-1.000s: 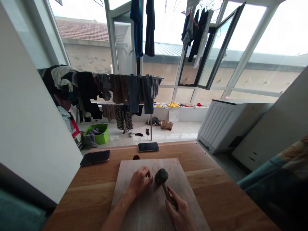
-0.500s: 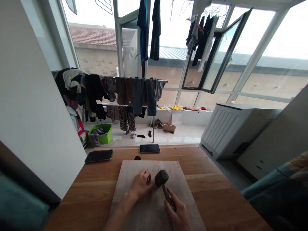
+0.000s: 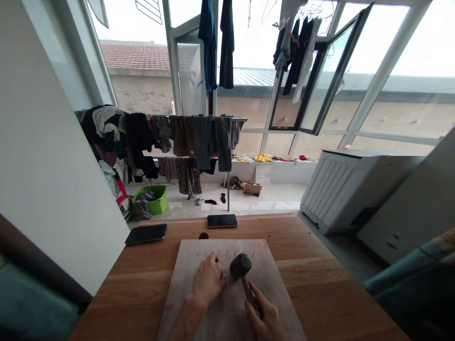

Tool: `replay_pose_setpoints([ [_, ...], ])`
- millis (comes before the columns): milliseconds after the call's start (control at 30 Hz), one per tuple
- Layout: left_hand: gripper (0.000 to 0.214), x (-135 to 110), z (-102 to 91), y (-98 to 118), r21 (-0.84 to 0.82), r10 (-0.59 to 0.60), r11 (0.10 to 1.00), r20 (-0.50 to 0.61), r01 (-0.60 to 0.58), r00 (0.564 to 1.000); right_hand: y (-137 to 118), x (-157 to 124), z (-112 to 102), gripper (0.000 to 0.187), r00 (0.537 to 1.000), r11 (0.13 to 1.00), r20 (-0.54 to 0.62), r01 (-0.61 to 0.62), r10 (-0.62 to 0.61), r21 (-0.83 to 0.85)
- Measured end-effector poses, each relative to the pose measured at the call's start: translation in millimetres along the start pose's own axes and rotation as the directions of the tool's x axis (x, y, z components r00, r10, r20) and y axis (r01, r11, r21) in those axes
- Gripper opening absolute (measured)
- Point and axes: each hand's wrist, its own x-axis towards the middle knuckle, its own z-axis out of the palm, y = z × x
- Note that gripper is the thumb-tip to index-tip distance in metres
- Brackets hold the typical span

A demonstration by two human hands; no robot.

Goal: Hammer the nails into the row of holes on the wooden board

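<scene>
A pale wooden board [image 3: 270, 284] lies on the brown table [image 3: 142, 274] in front of me. My right hand [image 3: 265, 315] is wrapped round the handle of a mallet with a dark rounded head [image 3: 241, 266], held just above the board. My left hand [image 3: 209, 279] rests on the board beside the mallet head, its fingers pinched on a small nail I can barely make out. A row of several small nails [image 3: 231, 253] stands in the board near its far edge.
Two dark phones lie on the table, one at the far edge [image 3: 222, 220] and one at the left [image 3: 146, 234]. A small dark round thing [image 3: 203, 235] sits by the board's far corner. Beyond are a laundry rack [image 3: 185, 137], a green basket [image 3: 151, 199] and a white cabinet [image 3: 348, 184].
The view has shifted slightly. My left hand's fingers have closed together beside the mallet head, and the mallet has barely moved.
</scene>
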Motion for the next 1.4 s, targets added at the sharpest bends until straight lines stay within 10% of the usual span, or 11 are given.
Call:
replay_pose_setpoints([
  [400,0.015,19.0,-24.6,-46.4,0.032,-0.076,0.996,-0.115,0.080,0.990,9.0,0.0,3.5,0.082,0.999,0.999,-0.028,0.026,-0.027,-0.027],
  [900,0.018,43.3,-27.6,-42.0,0.108,0.048,0.993,-0.059,-0.041,0.997,4.2,-1.5,4.8,0.082,0.998,1.000,-0.061,0.031,-0.031,-0.005],
  [1400,0.018,37.4,2.2,-62.9,-0.384,-0.008,0.918,-0.273,-0.102,0.962,10.1,-0.1,4.2,0.077,0.999,0.999,-0.042,0.013,-0.015,-0.046],
])
